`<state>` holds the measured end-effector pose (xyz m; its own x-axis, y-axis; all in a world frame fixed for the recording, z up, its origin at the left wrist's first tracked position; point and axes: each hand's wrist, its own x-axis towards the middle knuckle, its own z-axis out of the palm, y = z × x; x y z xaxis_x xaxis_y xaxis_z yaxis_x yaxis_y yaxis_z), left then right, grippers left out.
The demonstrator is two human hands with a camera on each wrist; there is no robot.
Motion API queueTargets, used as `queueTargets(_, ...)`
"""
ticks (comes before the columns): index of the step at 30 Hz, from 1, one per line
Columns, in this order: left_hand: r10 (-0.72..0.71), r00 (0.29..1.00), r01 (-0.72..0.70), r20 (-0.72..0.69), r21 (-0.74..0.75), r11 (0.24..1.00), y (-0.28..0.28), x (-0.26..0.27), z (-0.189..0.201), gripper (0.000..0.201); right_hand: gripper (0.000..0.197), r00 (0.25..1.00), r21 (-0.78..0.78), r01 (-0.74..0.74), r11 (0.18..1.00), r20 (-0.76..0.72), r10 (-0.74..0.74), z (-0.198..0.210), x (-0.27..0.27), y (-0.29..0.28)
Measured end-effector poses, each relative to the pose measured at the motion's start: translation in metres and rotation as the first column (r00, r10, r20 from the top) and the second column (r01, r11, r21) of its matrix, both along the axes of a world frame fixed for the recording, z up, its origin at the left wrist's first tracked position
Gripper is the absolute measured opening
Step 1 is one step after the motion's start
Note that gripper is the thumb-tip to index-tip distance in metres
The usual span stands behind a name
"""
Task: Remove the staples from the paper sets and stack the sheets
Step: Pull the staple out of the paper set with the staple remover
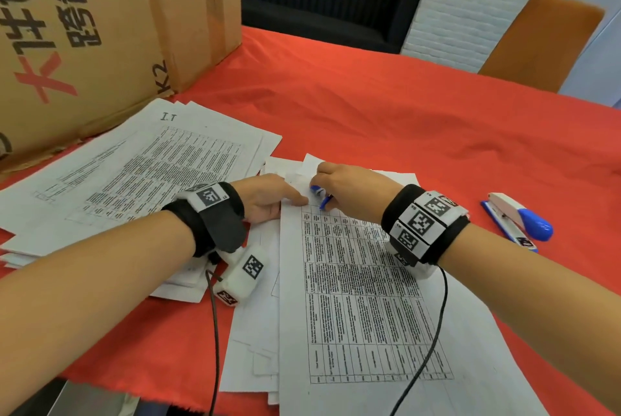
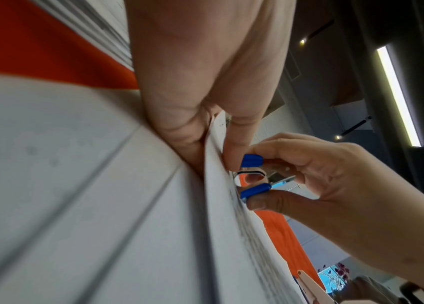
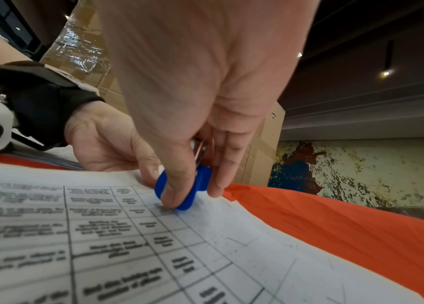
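On a red tablecloth (image 1: 386,106), the right hand (image 1: 349,187) pinches a blue staple remover (image 1: 321,195) at the top corner of a printed paper set (image 1: 363,298). The left hand (image 1: 265,197), beside the remover, clamps that corner between thumb and fingers. Pulling crookedly could tear the corner. A cardboard box (image 1: 100,29) stands behind the papers, contents unseen.
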<state>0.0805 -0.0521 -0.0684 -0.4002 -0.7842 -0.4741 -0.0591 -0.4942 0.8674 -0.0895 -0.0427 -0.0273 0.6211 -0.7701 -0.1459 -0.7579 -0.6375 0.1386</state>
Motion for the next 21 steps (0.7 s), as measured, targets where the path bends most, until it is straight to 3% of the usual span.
queueTargets(8, -0.024, 0.999, 0.025, 0.022, -0.049, 0.998, 0.000, 0.001, -0.003, 0.031, 0.023, 0.988, -0.008, -0.124, 0.992, -0.088, 0.123, 0.002, 0.005, 0.004)
queueTargets(12, -0.045, 0.997, 0.049, 0.054, -0.063, 0.997, 0.000, 0.002, -0.002, 0.022, 0.022, 0.985, 0.018, -0.129, 0.991, -0.110, 0.130, 0.004, 0.007, 0.008)
queueTargets(16, -0.032, 0.996, 0.040, 0.082, -0.105, 0.994, 0.003, -0.001, -0.004, 0.019, 0.026, 0.999, 0.058, -0.026, 0.998, -0.026, 0.027, -0.004, 0.004, 0.012)
queueTargets(21, 0.044, 0.985, -0.015, 0.167, -0.173, 0.985, 0.005, -0.006, -0.008, 0.038, 0.028, 0.964, 0.179, 0.106, 0.978, 0.225, -0.145, -0.012, -0.002, 0.005)
